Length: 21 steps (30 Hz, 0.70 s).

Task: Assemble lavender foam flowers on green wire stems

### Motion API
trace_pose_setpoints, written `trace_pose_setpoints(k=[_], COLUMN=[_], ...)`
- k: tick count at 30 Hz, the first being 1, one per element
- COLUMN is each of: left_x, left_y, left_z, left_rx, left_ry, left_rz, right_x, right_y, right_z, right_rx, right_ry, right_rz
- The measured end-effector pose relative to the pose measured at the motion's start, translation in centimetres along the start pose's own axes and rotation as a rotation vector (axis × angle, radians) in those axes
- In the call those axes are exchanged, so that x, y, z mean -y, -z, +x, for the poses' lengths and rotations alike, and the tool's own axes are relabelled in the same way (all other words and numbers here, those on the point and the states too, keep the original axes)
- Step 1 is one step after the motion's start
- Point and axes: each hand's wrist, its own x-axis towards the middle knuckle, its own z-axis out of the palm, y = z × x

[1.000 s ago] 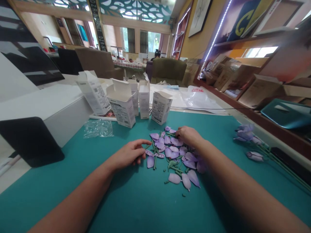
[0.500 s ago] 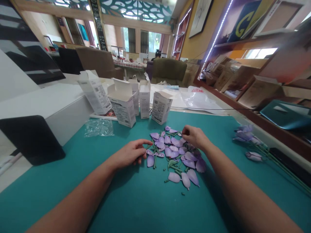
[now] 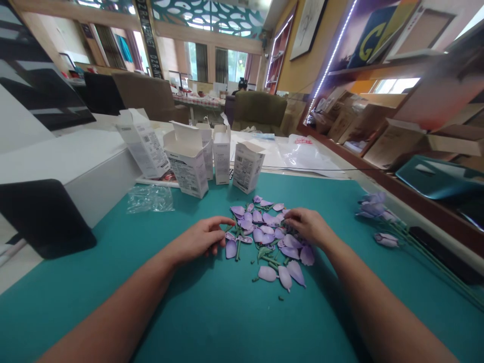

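Note:
Purple petals [image 3: 270, 219] and green stem pieces [image 3: 237, 249] lie in a loose pile on a green mat [image 3: 242, 322]. At the pile's left edge is my left hand [image 3: 206, 236], its index finger stretched out and the others loosely curled, with nothing held. My right hand [image 3: 308, 226] reaches over the upper right of the pile, palm down. Its fingers are bent together among the petals, and whatever lies between the fingertips is hidden. Three pale petals [image 3: 284, 278] lie at the near side, below a green leaf [image 3: 263, 252].
Several opened white boxes [image 3: 189, 169] stand behind the pile, with crumpled clear plastic [image 3: 150, 199] beside them. On the right lie long-stemmed purple flowers [image 3: 374, 206] and a black object [image 3: 442, 254]. A dark tablet-like panel [image 3: 45, 219] leans at left. A person [image 3: 242, 85] sits far back.
My right hand has moved down and slightly inward over the pile, leaving a petal near the top uncovered. My left hand keeps nearly the same place. The whole view has shifted slightly.

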Motion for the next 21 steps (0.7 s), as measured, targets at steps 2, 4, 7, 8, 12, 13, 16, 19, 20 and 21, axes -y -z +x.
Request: trace_pose_setpoints(k=[2, 4, 7, 8, 12, 13, 16, 19, 20, 21], left_x=[0.0, 0.0, 0.1, 0.1, 0.4, 0.4, 0.3, 0.3, 0.3, 0.4], left_y=[0.0, 0.0, 0.0, 0.0, 0.0, 0.0, -0.1, -0.1, -0.1, -0.1], left_z=[0.0, 0.0, 0.1, 0.1, 0.3, 0.3, 0.3, 0.3, 0.3, 0.3], left_rx=[0.003, 0.01, 0.011, 0.01, 0.009, 0.01, 0.008, 0.001, 0.004, 0.008], left_ry=[-0.002, -0.003, 0.0, 0.001, -0.011, -0.011, 0.013, 0.027, 0.026, 0.025], left_rz=[0.006, 0.005, 0.005, 0.007, 0.004, 0.003, 0.002, -0.003, -0.006, -0.008], right_x=[-0.7, -1.4, -2.2, -2.4, -3.2, -3.3, -3.6, -3.9, -4.0, -4.1], right_y=[-0.1, -0.1, 0.1, 0.2, 0.5, 0.5, 0.3, -0.1, -0.2, -0.3], right_z=[0.4, 0.6, 0.7, 0.6, -0.1, -0.2, -0.7, -1.1, -1.1, -1.2], right_rx=[-0.014, -0.014, -0.006, -0.001, 0.018, 0.025, 0.048, 0.049, 0.042, 0.033], right_ry=[-0.033, -0.066, -0.103, -0.117, -0.193, -0.211, -0.243, -0.258, -0.261, -0.265], right_rz=[-0.046, -0.074, -0.081, -0.076, -0.045, -0.037, -0.008, 0.025, 0.035, 0.043])
